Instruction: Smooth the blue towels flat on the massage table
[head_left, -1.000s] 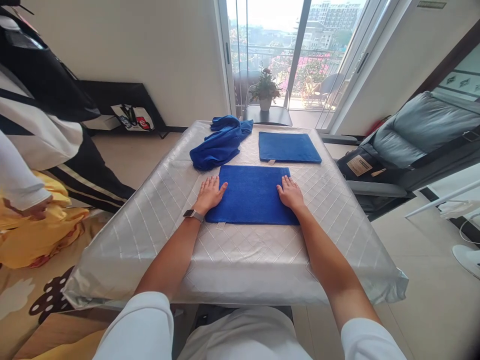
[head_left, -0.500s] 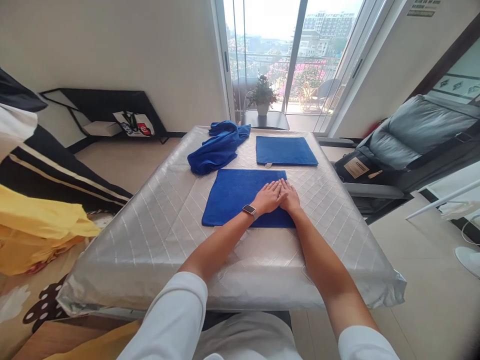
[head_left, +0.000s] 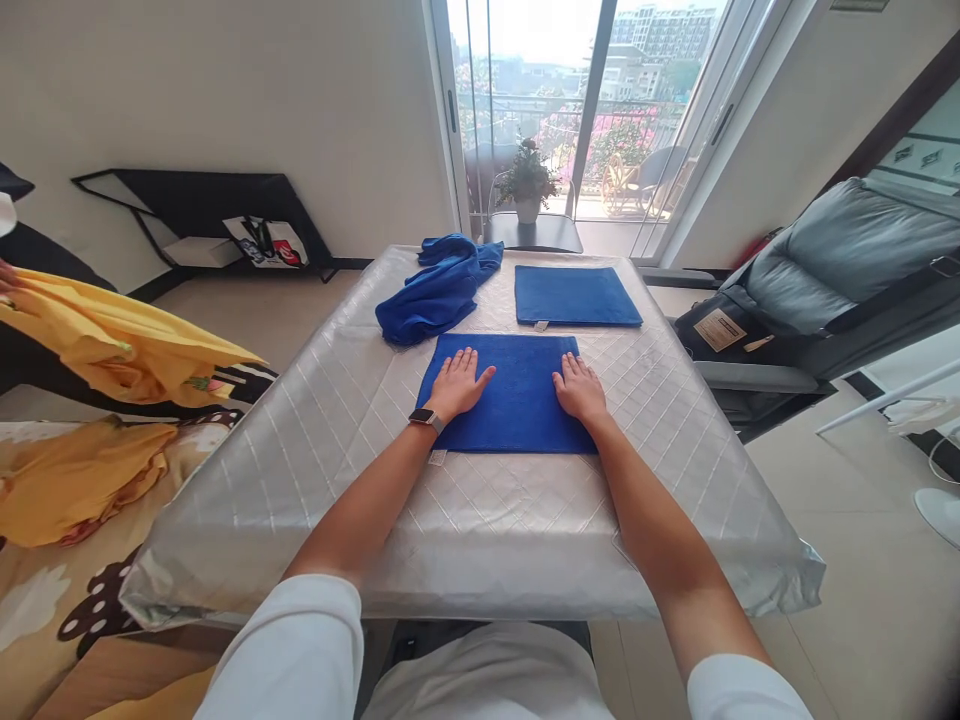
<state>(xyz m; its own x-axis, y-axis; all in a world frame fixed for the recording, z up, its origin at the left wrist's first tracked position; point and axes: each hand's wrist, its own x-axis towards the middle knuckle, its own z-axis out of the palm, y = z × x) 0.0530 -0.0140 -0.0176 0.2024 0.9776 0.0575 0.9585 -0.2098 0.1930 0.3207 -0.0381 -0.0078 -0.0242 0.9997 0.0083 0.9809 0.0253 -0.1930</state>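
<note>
A folded blue towel (head_left: 517, 400) lies flat on the table in front of me, with a small white tag at its near left corner. My left hand (head_left: 457, 385), a watch on its wrist, rests palm down on the towel's left part, fingers stretched out. On the right edge of the same towel lies my right hand (head_left: 580, 388), also flat with fingers extended. Behind it is a second folded blue towel (head_left: 577, 296) with a white tag. A crumpled blue towel (head_left: 439, 290) sits at the back left.
A silver quilted cover (head_left: 300, 480) drapes over the table. To the left, another person's hand (head_left: 7, 282) holds yellow cloth (head_left: 127, 335) above a patterned bed. A grey armchair (head_left: 825, 290) stands on the right, a potted plant (head_left: 527, 185) beyond the far edge.
My left hand has slid left across the towel, away from my right hand, which stays at the right edge. At the left, the other person has lifted the yellow cloth and spread it out.
</note>
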